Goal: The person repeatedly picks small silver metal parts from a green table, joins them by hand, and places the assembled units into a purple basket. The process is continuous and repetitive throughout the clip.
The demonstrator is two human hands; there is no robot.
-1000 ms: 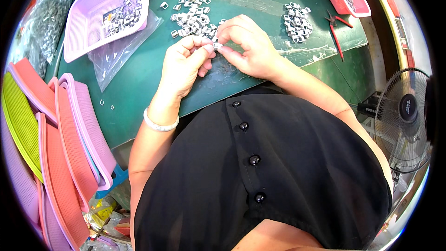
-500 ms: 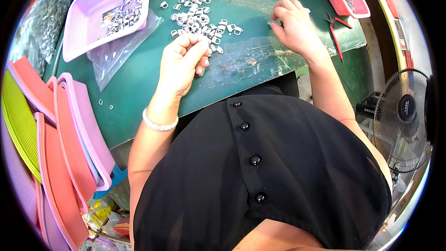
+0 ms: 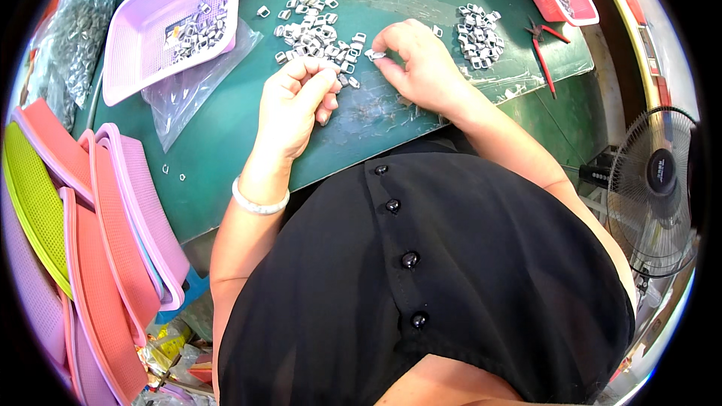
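Note:
My right hand point(image 3: 421, 68) pinches a small silver metal buckle point(image 3: 374, 55) between thumb and forefinger, just right of a loose pile of similar buckles point(image 3: 312, 30). At the near edge of that pile, my left hand point(image 3: 295, 101) is closed, thumb against the curled fingers. Whatever it may hold is hidden by the fingertips. A second, tighter heap of buckles point(image 3: 480, 37) lies on the green table point(image 3: 226, 173), beyond my right wrist.
A purple basket point(image 3: 124, 68) with buckles stands left on a clear plastic bag point(image 3: 177, 109). Red-handled pliers point(image 3: 543, 68) lie at right, below a pink basket point(image 3: 585, 16) of metal parts. Stacked baskets point(image 3: 105, 286) crowd the left; a fan point(image 3: 650, 203) stands right.
My right hand has moved left from over the right heap toward the left pile, and a buckle now shows in its fingertips. The right heap is uncovered. My left hand has stayed nearly still.

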